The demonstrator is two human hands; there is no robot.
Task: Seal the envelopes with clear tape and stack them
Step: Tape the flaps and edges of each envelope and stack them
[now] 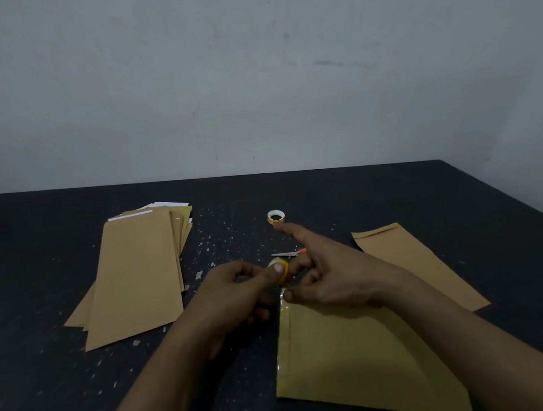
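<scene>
— Where's the tape roll (282,270)?
— Pinched in the left hand's (237,290) curled fingers (275,269), above the near envelope (352,359) on the bench (294,191).
— And the right hand (335,274)?
— Its thumb presses the envelope's taped edge, forefinger straight.

Black flat-topped bench (390,198) was speckled with pale flecks. Near tan kraft-paper envelope (352,359) carried a glossy clear strip down its left edge. Right-hand tan flat envelope (426,265) was plain. Fanned tan envelope stack (134,277) showed white sheet edges. Small round tape ring (276,217) was white inside, yellow-orange outside. Nearer yellow-rimmed tape roll (282,269) looked whitish within.
</scene>
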